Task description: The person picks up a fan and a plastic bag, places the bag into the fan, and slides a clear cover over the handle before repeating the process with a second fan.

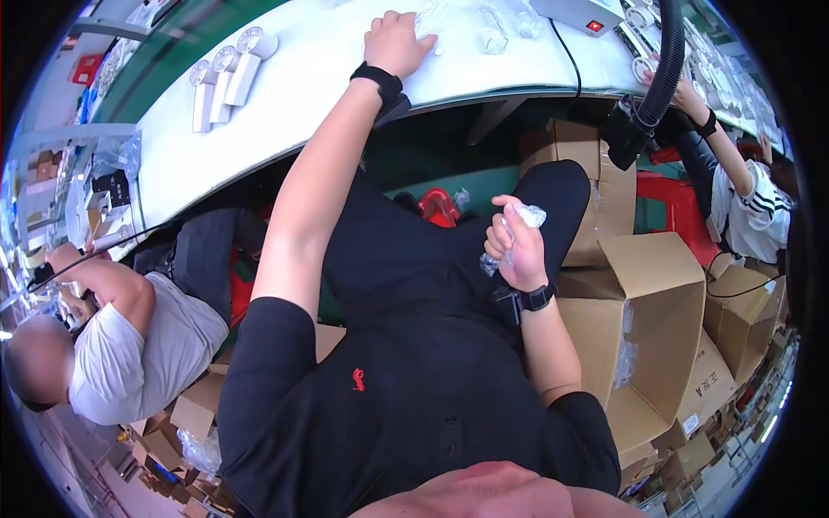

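Observation:
My right hand [518, 250] is closed round a crumpled clear plastic bag [529, 216], held above my right thigh; part of the bag pokes out at the top and another bit below the fingers. Out on the white table [319, 95], my left hand [397, 45] lies with its thumb apart from the other fingers. Right beside it is clear plastic wrapping [429, 22]; whether the fingertips touch this is hard to make out. Farther right lie more clear plastic pieces [494, 36]. To the left, several white lamp-like units [226, 79] with round heads stand in a row.
A grey box with a lit red switch [587, 19] sits at the table's far edge, its black cable hanging down. A black flexible hose [665, 78] comes down at right. Open cardboard boxes [661, 345] stand beside me. Co-workers sit left [147, 345] and right [749, 207].

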Tool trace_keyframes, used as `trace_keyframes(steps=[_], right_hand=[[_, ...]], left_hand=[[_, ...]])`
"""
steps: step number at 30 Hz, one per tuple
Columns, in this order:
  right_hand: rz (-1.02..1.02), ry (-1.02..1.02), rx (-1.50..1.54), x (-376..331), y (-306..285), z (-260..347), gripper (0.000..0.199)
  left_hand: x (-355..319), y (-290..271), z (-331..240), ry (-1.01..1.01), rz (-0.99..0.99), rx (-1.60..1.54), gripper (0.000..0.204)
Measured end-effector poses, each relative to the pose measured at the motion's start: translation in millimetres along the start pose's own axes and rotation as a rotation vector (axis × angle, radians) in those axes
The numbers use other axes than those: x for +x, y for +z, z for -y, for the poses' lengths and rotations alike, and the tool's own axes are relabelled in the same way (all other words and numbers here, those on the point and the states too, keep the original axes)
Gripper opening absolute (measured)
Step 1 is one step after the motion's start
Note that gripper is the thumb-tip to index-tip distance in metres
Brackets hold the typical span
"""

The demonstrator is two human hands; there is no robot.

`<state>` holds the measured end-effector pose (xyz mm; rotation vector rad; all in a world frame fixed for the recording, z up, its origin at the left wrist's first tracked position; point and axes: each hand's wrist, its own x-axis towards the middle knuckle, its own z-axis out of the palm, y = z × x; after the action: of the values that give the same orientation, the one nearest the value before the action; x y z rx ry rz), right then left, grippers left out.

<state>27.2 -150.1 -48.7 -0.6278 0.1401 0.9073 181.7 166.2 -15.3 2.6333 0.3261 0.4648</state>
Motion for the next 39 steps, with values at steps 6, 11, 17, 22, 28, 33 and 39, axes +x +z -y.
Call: trace_keyframes(steps=[6, 11, 17, 22, 28, 33, 39], right_hand=[[-0.187, -0.356, -0.591, -5.7, 28.7, 17.4, 0.035], [-0.187, -0.618, -0.909, 20.0, 60.2, 41.5, 0.04], [0.056, -0.601, -1.28, 37.3, 74.5, 41.2, 0.026], [0.369, -0.277, -1.577, 34.2, 56.0, 16.1, 0.016], [0.427, -0.197, -1.473, 19.3, 34.2, 17.0, 0.015], [0.321, -0.334, -1.248, 11.1, 26.0, 15.1, 0.013], [0.128, -0.025, -0.501, 12.3, 11.6, -21.3, 0.014]], left_hand=[[-57.8, -21.7, -8.5, -0.036, 0.207, -0.65, 0.049], [-142.0, -50.1, -40.8, -0.14, 0.407, -1.07, 0.042], [-176.1, -61.8, -52.9, 0.092, 0.421, -0.637, 0.037], [-200.6, -52.8, -40.7, 0.375, 0.447, -0.495, 0.037], [-234.5, -49.2, -50.1, 0.312, 0.621, -0.394, 0.024], [-253.4, -28.3, -51.7, 0.022, 0.831, -0.621, 0.016], [-270.7, -31.6, -42.2, -0.248, 0.945, -0.983, 0.022]])
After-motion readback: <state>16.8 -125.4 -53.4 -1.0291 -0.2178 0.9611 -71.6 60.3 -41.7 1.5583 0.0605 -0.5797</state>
